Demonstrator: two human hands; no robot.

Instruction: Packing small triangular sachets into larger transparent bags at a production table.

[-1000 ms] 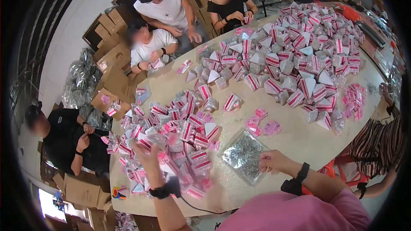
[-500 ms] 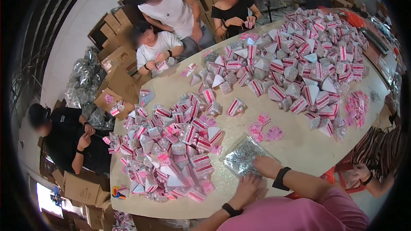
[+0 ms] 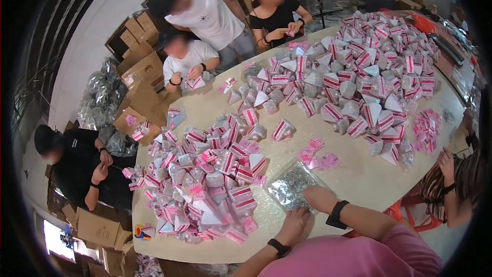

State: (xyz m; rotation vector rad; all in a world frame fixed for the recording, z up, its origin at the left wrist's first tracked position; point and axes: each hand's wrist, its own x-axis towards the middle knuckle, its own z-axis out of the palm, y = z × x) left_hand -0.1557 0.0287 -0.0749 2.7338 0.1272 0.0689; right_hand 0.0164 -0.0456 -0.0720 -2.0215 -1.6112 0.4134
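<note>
A flat, clear plastic sheet or shallow tray [image 3: 279,201] with a heap of small silvery metal pieces [image 3: 293,182] lies on the table before me. Over its right side, my right hand [image 3: 319,198] is closed with the fingers curled downward. My left hand [image 3: 296,224] is at the near edge, just below the right one, its fingers bent together. The fingertips of both hands are mostly hidden, so anything in them cannot be made out. Pink printed cards [image 3: 328,162] lie loose beyond the tray.
Clear bags with pink-and-white striped labels form a pile [image 3: 205,174] on the left and a larger pile [image 3: 353,82] at the far right. An orange-and-black tape roll [image 3: 144,232] sits at the left edge. Several people work around the table. Cardboard boxes [image 3: 97,225] stand beyond.
My left hand has drawn its fingers in at the tray's near edge; my right hand has barely moved. The co-worker's hand at the right has risen, and people across the table have shifted.
</note>
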